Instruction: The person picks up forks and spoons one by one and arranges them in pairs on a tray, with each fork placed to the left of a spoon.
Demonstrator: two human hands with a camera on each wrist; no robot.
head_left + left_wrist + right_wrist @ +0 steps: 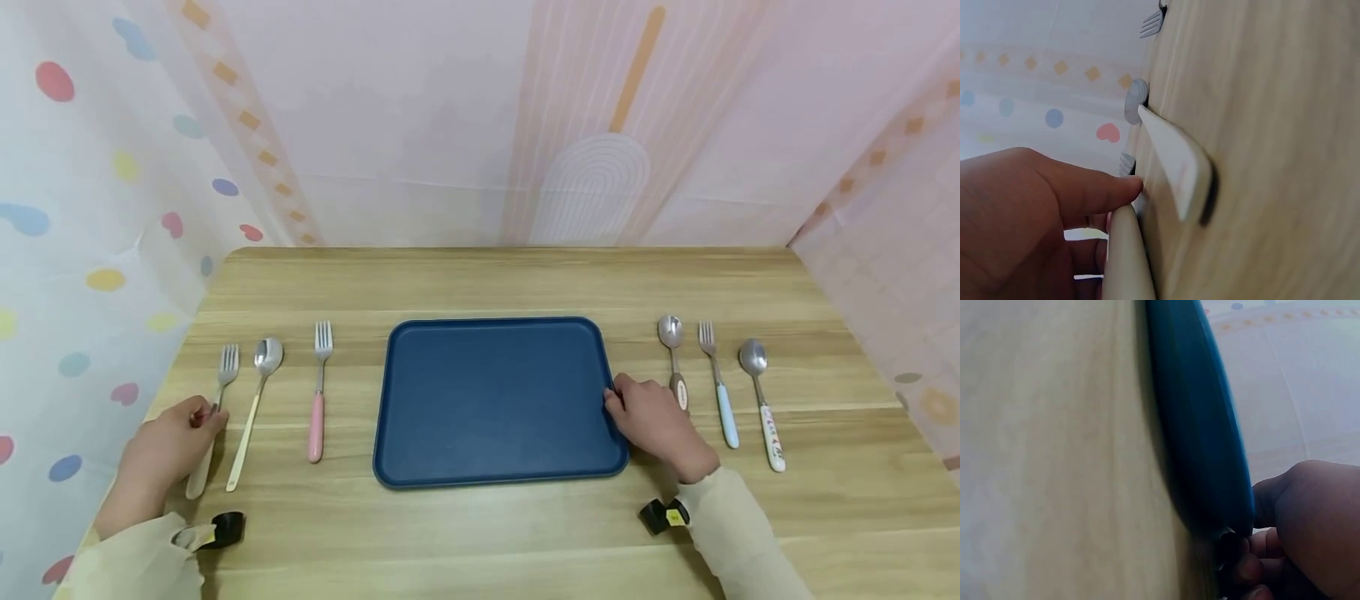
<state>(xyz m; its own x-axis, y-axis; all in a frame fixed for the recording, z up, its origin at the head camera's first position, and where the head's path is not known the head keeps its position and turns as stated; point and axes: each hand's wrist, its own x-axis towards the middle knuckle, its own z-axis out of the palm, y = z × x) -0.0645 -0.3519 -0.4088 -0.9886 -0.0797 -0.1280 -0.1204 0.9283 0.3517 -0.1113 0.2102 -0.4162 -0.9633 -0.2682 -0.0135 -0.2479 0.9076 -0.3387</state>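
Note:
At the far left, my left hand [168,442] pinches a fork [198,475] with a cream handle between thumb and fingers. That fork lies on the table with its tines pointing away. Close to its right is a spoon [247,433] with a pale yellow handle, whose handle end looms large in the left wrist view. A dark blue rectangular tray [495,404] lies flat in the middle. My right hand [656,417] grips its right rim, thumb over the edge. In the right wrist view the fingers curl by the tray's corner [1204,437], partly in shadow.
A pink-handled fork [317,417] lies left of the tray. On the right are a brown-handled spoon [672,337], a light-blue-handled fork [723,408] and a spoon with a patterned white handle [770,437]. Patterned curtains [420,125] hang behind the wooden table [480,542].

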